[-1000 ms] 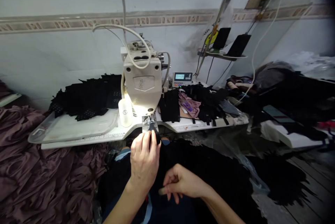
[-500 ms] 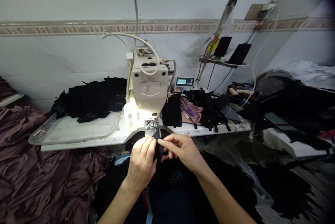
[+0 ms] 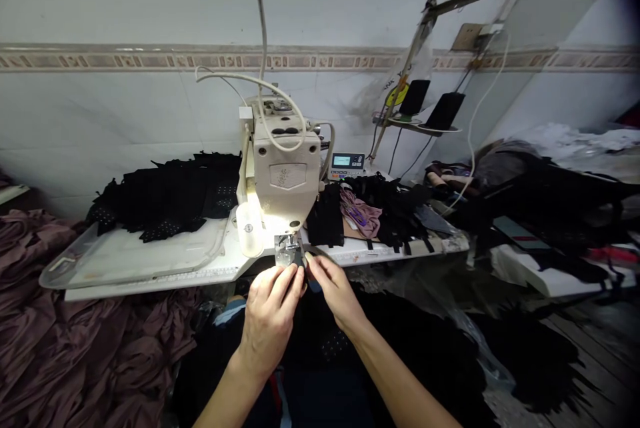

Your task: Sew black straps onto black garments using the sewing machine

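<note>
A cream sewing machine [image 3: 286,178] stands in front of me, its lamp lighting the presser foot [image 3: 291,245]. Close below the foot, my left hand [image 3: 273,308] is closed on a piece of black fabric [image 3: 299,259], fingertips pressed together. My right hand [image 3: 334,287] pinches the right edge of that same fabric, thumb and forefinger beside the needle plate. Most of the piece is hidden behind my fingers. More black cloth with small light dots [image 3: 334,345] hangs below my hands.
Black cut pieces [image 3: 170,188] lie on a clear plastic tray [image 3: 125,268] at left. Mauve fabric [image 3: 75,348] is heaped below. Right of the machine are black pieces, a mauve scrap [image 3: 361,211] and a control panel [image 3: 349,165]. Black thread cones [image 3: 445,110] sit on a stand.
My right hand has moved in towards the presser foot and its fingers have drawn together on the fabric. My left hand stays close to the same spot. The view has shifted slightly.
</note>
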The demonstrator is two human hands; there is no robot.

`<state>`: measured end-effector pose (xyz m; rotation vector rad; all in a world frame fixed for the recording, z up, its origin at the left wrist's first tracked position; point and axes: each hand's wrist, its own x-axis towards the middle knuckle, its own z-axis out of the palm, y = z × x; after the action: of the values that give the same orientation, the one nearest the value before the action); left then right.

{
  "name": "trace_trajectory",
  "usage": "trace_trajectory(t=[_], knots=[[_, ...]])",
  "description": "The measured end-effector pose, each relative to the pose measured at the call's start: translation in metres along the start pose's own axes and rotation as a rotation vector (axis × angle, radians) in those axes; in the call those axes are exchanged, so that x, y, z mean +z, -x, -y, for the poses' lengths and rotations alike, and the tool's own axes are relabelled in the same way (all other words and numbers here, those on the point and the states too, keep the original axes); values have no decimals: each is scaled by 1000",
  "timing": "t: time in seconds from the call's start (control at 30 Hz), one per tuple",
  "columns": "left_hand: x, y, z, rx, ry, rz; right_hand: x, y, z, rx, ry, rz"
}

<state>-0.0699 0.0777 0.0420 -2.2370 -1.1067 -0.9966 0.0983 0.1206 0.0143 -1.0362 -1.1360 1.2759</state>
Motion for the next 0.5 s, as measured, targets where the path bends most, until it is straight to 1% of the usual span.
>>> trace_trajectory(t=[0.1, 0.17, 0.3, 0.5], knots=[[2, -3, -1, -9, -5, -10, 0, 20, -15, -16, 22, 8], [4, -5, -2, -17, -3, -11, 1, 28, -18, -37, 39, -11], [8, -6, -4, -39, -20, 0, 5, 30, -12, -39, -37, -64], [13, -5, -6, -92, -42, -18, 12, 27, 0, -49, -140, -67]])
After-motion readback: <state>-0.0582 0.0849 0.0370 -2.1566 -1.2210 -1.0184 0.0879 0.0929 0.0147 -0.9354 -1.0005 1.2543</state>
